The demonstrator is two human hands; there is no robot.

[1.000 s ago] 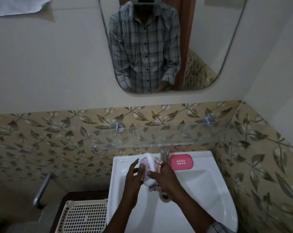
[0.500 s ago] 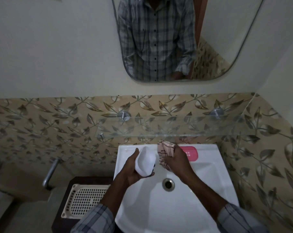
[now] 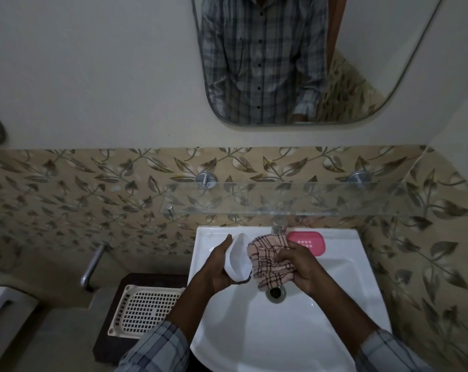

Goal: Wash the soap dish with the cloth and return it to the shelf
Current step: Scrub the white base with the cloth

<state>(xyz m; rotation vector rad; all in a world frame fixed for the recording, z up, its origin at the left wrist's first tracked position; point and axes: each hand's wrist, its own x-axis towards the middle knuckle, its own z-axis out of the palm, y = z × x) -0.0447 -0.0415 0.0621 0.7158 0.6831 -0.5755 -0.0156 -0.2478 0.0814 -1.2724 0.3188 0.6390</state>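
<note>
White plastic, the soap dish point(image 3: 238, 257) stands tilted on edge in our left hand point(image 3: 218, 268), fingers curled round it, at lower centre of the frame over the white sink point(image 3: 254, 334); our right hand point(image 3: 304, 267) grips the bunched pink checked cloth point(image 3: 270, 259), touching the dish's right side; a pink soap tray point(image 3: 308, 241) lies on the sink's back ledge; the glass shelf point(image 3: 254, 201) spans the tiled wall above.

Over the white ceramic basin point(image 3: 254, 334), the left hand point(image 3: 218, 268) is holding the white plastic soap dish point(image 3: 236, 260); the pink checked cloth point(image 3: 270, 257), in the right hand point(image 3: 305, 267), is bunching just right of it. Behind, the pink oval tray point(image 3: 306, 242) is sitting on the basin's rim, right of the metal tap point(image 3: 277, 227), under the clear glass shelf point(image 3: 254, 200).
</note>
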